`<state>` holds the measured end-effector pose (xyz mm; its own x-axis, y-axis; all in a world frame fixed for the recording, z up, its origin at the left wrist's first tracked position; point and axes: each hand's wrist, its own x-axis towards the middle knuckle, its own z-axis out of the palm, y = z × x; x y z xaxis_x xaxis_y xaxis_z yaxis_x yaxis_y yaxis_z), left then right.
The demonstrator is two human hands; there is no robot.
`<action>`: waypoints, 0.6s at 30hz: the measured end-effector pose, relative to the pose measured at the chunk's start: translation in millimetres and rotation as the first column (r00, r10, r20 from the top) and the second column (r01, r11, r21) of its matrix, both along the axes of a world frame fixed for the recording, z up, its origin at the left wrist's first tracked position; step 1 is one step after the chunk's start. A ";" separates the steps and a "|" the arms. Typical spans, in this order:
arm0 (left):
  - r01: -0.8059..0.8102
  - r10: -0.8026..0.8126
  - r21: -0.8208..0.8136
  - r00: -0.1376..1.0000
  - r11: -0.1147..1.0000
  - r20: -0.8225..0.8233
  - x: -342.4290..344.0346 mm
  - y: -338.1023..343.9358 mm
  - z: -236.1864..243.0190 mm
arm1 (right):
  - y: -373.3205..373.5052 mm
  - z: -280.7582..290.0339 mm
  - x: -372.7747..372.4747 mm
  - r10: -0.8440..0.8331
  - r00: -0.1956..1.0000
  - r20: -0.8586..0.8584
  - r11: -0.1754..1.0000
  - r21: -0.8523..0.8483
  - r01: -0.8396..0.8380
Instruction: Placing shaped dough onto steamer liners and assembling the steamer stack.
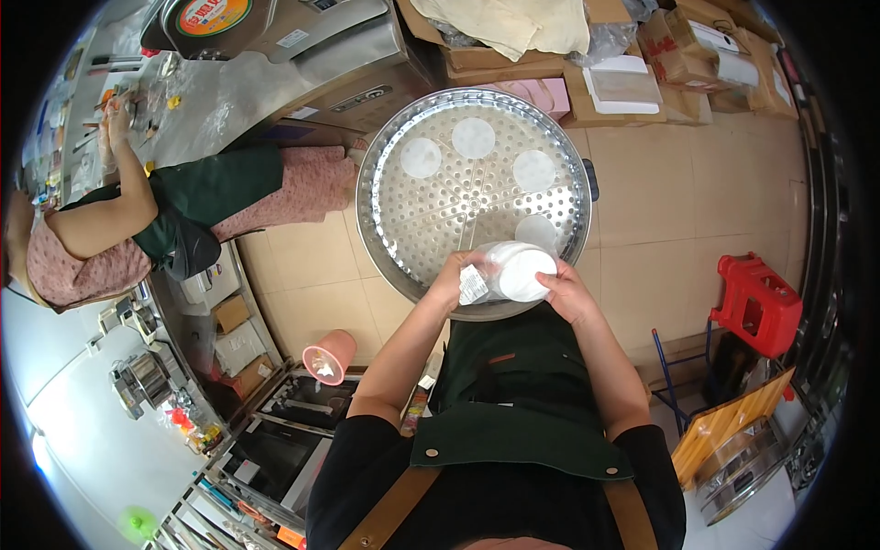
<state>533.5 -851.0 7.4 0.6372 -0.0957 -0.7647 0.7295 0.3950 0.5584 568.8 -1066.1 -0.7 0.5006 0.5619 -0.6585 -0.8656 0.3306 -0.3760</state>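
Observation:
A large round metal steamer tray (431, 215) with a perforated bottom is in front of me. Several thin white paper discs lie flat in it: a left disc (421, 158), a far disc (474, 138), a right disc (534, 171) and a nearer disc (535, 232), partly covered by the bag. Over the tray's near rim, my left hand (449, 280) grips a clear plastic bag (490, 266) with a white label. A stack of white paper discs (526, 275) shows at the bag's right end. My right hand (568, 291) pinches the stack's right edge.
At the left, another person (165, 206) in a dark green apron works at a metal counter (197, 101). A pink bin (330, 356) stands on the tiled floor. Cardboard boxes (683, 46) line the far side. A red stool (756, 302) and a wooden board (729, 426) are at right.

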 end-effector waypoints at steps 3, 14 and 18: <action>-0.002 0.002 -0.007 1.000 1.000 -0.021 3.4 2.0 2.5 | -0.3 3.1 3.1 0.005 1.000 -0.010 0.999 0.048 -0.004; 0.066 -0.067 0.041 0.997 0.997 0.030 7.7 13.2 8.2 | 7.2 6.1 8.0 0.047 0.999 0.025 0.998 0.039 -0.048; 0.106 -0.108 0.033 0.993 0.994 0.056 8.9 19.2 17.4 | 12.9 6.3 8.0 0.060 0.998 0.016 0.997 0.039 -0.060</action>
